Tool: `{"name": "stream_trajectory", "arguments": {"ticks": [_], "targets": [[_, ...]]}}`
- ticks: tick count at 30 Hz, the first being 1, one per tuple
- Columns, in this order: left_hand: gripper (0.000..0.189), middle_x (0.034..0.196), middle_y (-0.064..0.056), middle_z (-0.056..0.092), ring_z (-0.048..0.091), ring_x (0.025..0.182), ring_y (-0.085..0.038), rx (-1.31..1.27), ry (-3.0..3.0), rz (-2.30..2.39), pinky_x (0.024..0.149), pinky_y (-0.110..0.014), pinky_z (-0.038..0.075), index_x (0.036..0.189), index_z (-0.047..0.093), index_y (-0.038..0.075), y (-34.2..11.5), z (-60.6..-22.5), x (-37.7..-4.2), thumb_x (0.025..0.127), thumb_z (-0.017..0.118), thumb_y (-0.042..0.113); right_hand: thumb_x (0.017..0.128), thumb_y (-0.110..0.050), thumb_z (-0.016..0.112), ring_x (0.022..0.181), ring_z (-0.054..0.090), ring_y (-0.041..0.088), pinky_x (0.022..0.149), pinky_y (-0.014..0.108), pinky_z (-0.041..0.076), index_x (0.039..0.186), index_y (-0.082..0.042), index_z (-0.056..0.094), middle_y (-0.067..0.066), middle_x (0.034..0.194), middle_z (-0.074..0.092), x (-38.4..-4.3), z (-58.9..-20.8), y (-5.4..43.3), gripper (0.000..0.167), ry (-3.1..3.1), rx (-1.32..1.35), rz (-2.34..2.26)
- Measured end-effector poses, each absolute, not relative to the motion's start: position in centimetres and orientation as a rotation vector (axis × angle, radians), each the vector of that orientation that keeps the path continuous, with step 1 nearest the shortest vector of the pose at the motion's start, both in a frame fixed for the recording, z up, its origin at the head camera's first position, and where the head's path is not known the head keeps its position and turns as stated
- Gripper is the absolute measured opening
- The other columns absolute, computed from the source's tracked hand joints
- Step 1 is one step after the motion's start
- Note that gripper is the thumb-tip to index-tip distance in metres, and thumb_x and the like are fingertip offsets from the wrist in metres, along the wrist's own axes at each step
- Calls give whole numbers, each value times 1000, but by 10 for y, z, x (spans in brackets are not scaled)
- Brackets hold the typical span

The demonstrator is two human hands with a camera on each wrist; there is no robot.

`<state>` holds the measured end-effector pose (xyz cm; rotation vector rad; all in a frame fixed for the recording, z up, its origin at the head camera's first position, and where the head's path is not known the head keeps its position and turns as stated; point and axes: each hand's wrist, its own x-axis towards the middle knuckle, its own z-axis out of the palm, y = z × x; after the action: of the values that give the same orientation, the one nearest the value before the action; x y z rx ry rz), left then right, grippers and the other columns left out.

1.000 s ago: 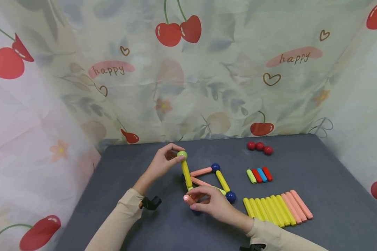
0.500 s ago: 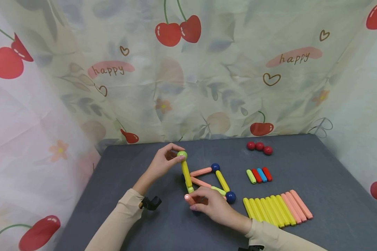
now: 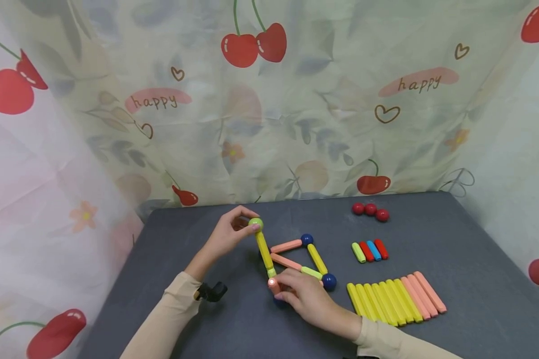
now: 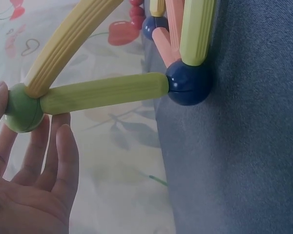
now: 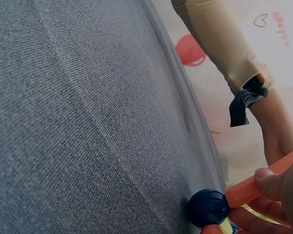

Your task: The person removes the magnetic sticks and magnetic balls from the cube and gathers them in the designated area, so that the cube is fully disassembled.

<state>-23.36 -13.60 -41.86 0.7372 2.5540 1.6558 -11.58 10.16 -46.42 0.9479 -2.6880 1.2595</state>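
Note:
In the head view my left hand (image 3: 224, 233) pinches a light green ball (image 3: 256, 224) between thumb and fingers, raised above the tabletop. From this ball run a yellow rod (image 3: 264, 252) and, in the left wrist view, a light green rod (image 4: 105, 92) ending at a navy ball (image 4: 189, 82). My right hand (image 3: 307, 299) pinches a pink rod (image 3: 274, 285), its free end pointing up. The rod's lower end meets a navy ball (image 5: 208, 208) at the front corner. Behind the right hand, pink, yellow and light green rods join navy balls (image 3: 329, 282) in a flat frame.
Right of the frame lies a row of yellow rods (image 3: 382, 301) and pink rods (image 3: 424, 294). Farther back are short coloured rods (image 3: 370, 251) and three red balls (image 3: 370, 209). A patterned cloth (image 3: 269, 124) hangs behind the dark tabletop (image 3: 197, 329).
My left hand has shifted slightly left and down with the green ball and its yellow rod. The pink rod in my right hand has tilted slightly right, its top end facing more upward.

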Motion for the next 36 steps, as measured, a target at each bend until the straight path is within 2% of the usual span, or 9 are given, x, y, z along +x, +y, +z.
{"name": "stream_trajectory", "arguments": {"ticks": [3, 7, 13, 22, 26, 29, 31, 33, 36], "targets": [[22, 113, -8, 65, 68, 95, -30, 742, 2544, 1649, 79, -33, 58, 115, 64, 17, -138, -419, -234, 94, 69, 24, 88, -20, 73, 90, 61, 2, 79, 21, 52, 119, -29, 68, -15, 103, 68, -116, -465, 103, 32, -2672, 957, 1239], [27, 117, -13, 65, 69, 96, -23, 753, 2474, 1643, 83, -39, 59, 120, 58, 13, -137, -419, -234, 97, 65, 23, 90, -21, 72, 92, 60, 1, 81, 21, 52, 118, -28, 67, -16, 103, 67, -116, -465, 104, 30, -2670, 968, 1222], [32, 116, -17, 66, 70, 88, -15, 741, 2452, 1654, 79, -32, 60, 124, 54, 5, -137, -420, -232, 98, 63, 21, 89, -19, 72, 93, 60, 1, 84, 23, 53, 119, -27, 67, -16, 103, 67, -117, -465, 106, 31, -2674, 972, 1205], [29, 111, -14, 67, 68, 91, -40, 734, 2472, 1656, 76, -28, 58, 120, 55, 8, -140, -422, -231, 97, 65, 21, 89, -19, 72, 91, 61, 1, 84, 24, 54, 110, -23, 67, -16, 97, 65, -120, -466, 112, 22, -2666, 957, 1149], [29, 113, -18, 69, 70, 96, -28, 773, 2421, 1650, 78, -29, 58, 122, 52, 4, -139, -424, -233, 99, 61, 20, 89, -19, 72, 89, 61, 0, 80, 23, 55, 111, -21, 68, -15, 96, 64, -121, -467, 115, 22, -2666, 961, 1140], [29, 114, -21, 71, 71, 100, -14, 794, 2375, 1652, 81, -33, 58, 124, 50, 4, -138, -425, -234, 101, 57, 21, 89, -19, 72, 87, 60, -1, 78, 22, 54, 112, -21, 69, -14, 95, 64, -122, -467, 116, 23, -2659, 955, 1121], [29, 113, -21, 71, 71, 97, -10, 787, 2371, 1654, 81, -37, 58, 123, 49, 4, -138, -425, -234, 101, 56, 22, 89, -19, 72, 85, 59, -1, 76, 21, 52, 111, -22, 68, -15, 95, 64, -123, -467, 118, 22, -2664, 942, 1118], [28, 109, -20, 72, 71, 91, -13, 760, 2394, 1643, 79, -40, 58, 122, 50, 7, -138, -424, -232, 101, 57, 24, 89, -20, 72, 85, 58, -1, 76, 21, 51, 111, -23, 68, -16, 94, 63, -123, -466, 119, 23, -2680, 918, 1122], [29, 104, -21, 71, 71, 87, -27, 715, 2413, 1626, 78, -43, 59, 122, 50, 6, -139, -424, -229, 101, 57, 24, 89, -20, 72, 85, 58, -1, 76, 21, 51, 113, -22, 68, -16, 95, 63, -122, -465, 121, 25, -2702, 880, 1134]]}}
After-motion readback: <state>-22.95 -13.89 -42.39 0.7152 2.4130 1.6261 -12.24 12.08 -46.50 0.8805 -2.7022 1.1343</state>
